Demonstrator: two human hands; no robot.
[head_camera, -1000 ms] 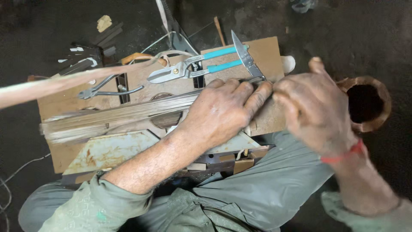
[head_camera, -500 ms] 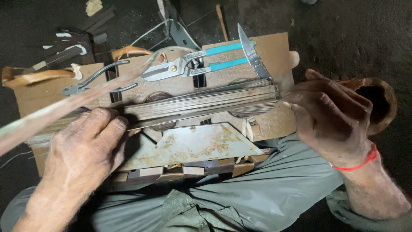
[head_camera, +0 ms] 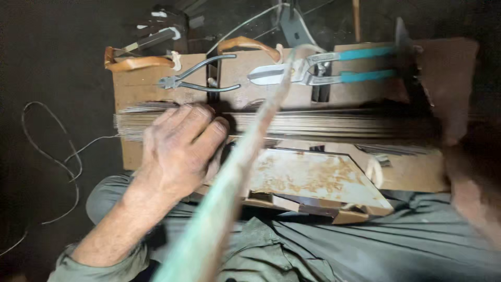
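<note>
The wooden work board point(head_camera: 407, 175) is crowded: a long bundle of thin grey metal strips point(head_camera: 334, 124) spans its middle from side to side, with the left hand point(head_camera: 180, 149) pressed flat on its left end, and a rusty, pale metal plate point(head_camera: 313, 177) fills the near part. Behind the bundle lie steel pliers point(head_camera: 201, 80) and teal-handled tin snips point(head_camera: 323, 68), leaving only narrow bare wood between. A blurred pale pole point(head_camera: 245, 156) slants across the centre, while the dark floor on the left holds only a loose thin wire point(head_camera: 52, 156).
</note>
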